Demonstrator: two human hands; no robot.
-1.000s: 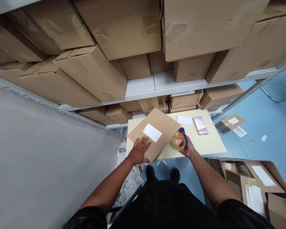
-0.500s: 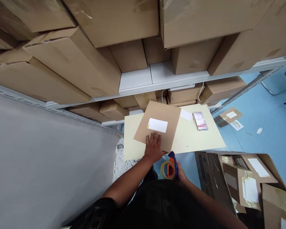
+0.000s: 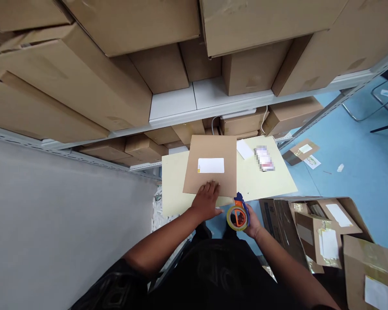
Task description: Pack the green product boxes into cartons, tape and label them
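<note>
A flat brown cardboard parcel (image 3: 210,148) with a white label (image 3: 211,165) lies on the cream board (image 3: 176,185). My left hand (image 3: 207,200) rests on the parcel's near edge, fingers stretched out and thumb pointing right. At the parcel's near right corner, a blue and orange tape dispenser (image 3: 238,212) with a yellowish roll is in my right hand (image 3: 252,221), whose fingers are wrapped round its handle. The dispenser's head sits just off the board's front edge.
White paper (image 3: 244,149) and a blurred-out item (image 3: 264,158) lie right of the parcel. Shelves (image 3: 173,103) hold large boxes ahead. A big carton (image 3: 352,206) of labelled parcels stands at right, and a small box (image 3: 300,151) lies on the blue floor.
The parcel has turned so its edges sit squarer to me. My left hand has slid toward its near edge. The tape dispenser has moved up, closer to the parcel's near right corner.
</note>
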